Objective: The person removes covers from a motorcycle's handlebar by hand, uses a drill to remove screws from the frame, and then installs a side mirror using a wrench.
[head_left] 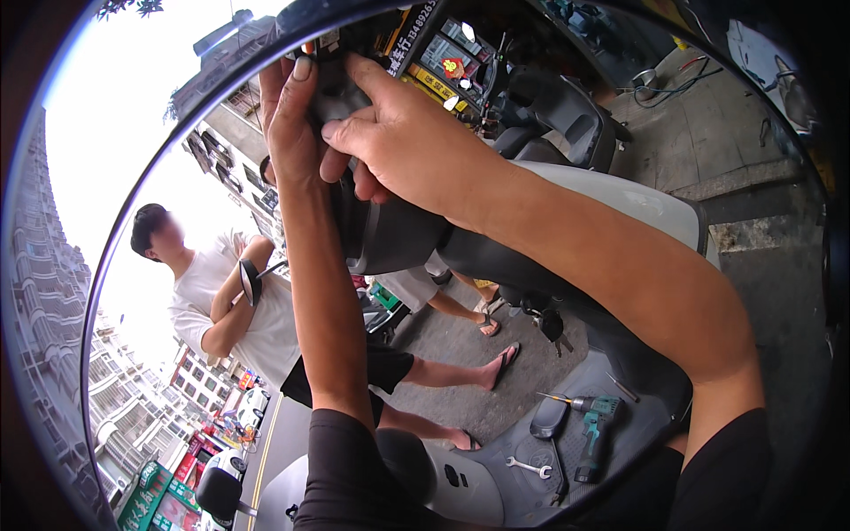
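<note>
Both of my hands are raised together at the top of the view, by the dark front of a scooter. My left hand is closed around a small black part, its thumb along the near side. My right hand grips the same part from the right, thumb and index finger bent against it and the other fingers curled below. The part's upper end lies at the picture's rim, and my fingers cover much of it, so its exact kind is hidden.
On the grey footboard lie a green cordless drill, an open-end wrench and a black mirror. Keys hang at the scooter's front. A person in a white shirt stands left, arms crossed. Another scooter is parked behind.
</note>
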The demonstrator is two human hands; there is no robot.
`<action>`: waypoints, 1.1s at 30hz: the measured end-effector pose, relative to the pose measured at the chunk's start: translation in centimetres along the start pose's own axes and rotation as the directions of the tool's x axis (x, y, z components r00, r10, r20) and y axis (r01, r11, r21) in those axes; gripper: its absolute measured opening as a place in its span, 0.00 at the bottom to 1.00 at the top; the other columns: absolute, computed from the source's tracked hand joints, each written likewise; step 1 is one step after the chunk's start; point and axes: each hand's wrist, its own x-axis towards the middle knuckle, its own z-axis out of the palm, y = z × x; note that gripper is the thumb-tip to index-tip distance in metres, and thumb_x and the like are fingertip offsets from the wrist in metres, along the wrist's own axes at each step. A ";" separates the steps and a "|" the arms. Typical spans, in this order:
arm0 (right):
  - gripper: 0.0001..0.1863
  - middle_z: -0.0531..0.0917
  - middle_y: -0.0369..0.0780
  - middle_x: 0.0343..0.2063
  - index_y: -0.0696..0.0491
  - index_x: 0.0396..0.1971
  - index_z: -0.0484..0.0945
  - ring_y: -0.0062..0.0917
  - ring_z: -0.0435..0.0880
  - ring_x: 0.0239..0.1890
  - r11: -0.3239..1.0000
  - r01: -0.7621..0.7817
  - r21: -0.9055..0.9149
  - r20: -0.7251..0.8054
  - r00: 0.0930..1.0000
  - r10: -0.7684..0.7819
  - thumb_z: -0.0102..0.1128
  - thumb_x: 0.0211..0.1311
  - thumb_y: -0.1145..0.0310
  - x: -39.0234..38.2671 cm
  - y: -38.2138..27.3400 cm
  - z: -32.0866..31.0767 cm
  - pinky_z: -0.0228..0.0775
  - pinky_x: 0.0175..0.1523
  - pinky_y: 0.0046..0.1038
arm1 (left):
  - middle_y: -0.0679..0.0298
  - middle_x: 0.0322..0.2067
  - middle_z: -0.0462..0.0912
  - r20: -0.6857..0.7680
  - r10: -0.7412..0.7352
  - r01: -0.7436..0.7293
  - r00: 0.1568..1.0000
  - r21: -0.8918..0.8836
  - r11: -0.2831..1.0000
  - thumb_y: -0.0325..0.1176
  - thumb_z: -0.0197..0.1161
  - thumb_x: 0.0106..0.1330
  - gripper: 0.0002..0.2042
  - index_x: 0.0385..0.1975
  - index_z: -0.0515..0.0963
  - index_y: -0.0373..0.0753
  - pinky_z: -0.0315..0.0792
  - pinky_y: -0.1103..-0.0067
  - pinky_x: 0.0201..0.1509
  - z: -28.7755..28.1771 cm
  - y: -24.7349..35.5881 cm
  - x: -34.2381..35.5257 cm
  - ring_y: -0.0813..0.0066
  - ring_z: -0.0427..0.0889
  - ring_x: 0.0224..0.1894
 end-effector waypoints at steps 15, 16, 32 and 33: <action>0.23 0.82 0.39 0.31 0.55 0.63 0.64 0.15 0.76 0.23 0.994 0.025 0.111 -0.090 0.996 -0.015 0.48 0.69 0.69 -0.1 0.0 -0.2 0.68 0.27 0.19 | 0.56 0.49 0.78 -0.028 0.039 -0.037 0.999 0.086 0.996 0.31 0.57 0.69 0.25 0.64 0.61 0.35 0.75 0.78 0.50 0.2 0.2 0.0 0.72 0.80 0.48; 0.23 0.82 0.39 0.32 0.56 0.62 0.64 0.15 0.76 0.23 0.993 0.062 0.101 -0.106 0.993 -0.051 0.48 0.69 0.69 -0.3 -0.1 0.0 0.68 0.27 0.19 | 0.56 0.50 0.78 -0.029 0.028 -0.026 0.999 0.079 0.997 0.31 0.57 0.68 0.25 0.64 0.62 0.34 0.75 0.77 0.51 0.3 0.5 -0.1 0.71 0.80 0.48; 0.14 0.83 0.43 0.23 0.59 0.32 0.76 0.37 0.84 0.27 0.661 0.338 -0.670 -0.235 0.748 -0.620 0.65 0.57 0.63 2.1 -0.9 -2.0 0.74 0.35 0.35 | 0.57 0.54 0.76 0.130 -0.125 0.084 0.984 0.279 0.957 0.34 0.63 0.66 0.30 0.65 0.62 0.34 0.63 0.76 0.64 -1.0 2.9 1.0 0.71 0.74 0.56; 0.14 0.83 0.43 0.22 0.59 0.30 0.76 0.38 0.84 0.26 0.641 0.295 -0.709 -0.214 0.776 -0.593 0.64 0.57 0.62 2.3 -1.3 -2.4 0.74 0.34 0.36 | 0.57 0.54 0.76 0.137 -0.117 0.066 0.984 0.330 0.942 0.34 0.63 0.66 0.30 0.66 0.61 0.34 0.62 0.76 0.65 -1.2 2.9 0.9 0.72 0.74 0.56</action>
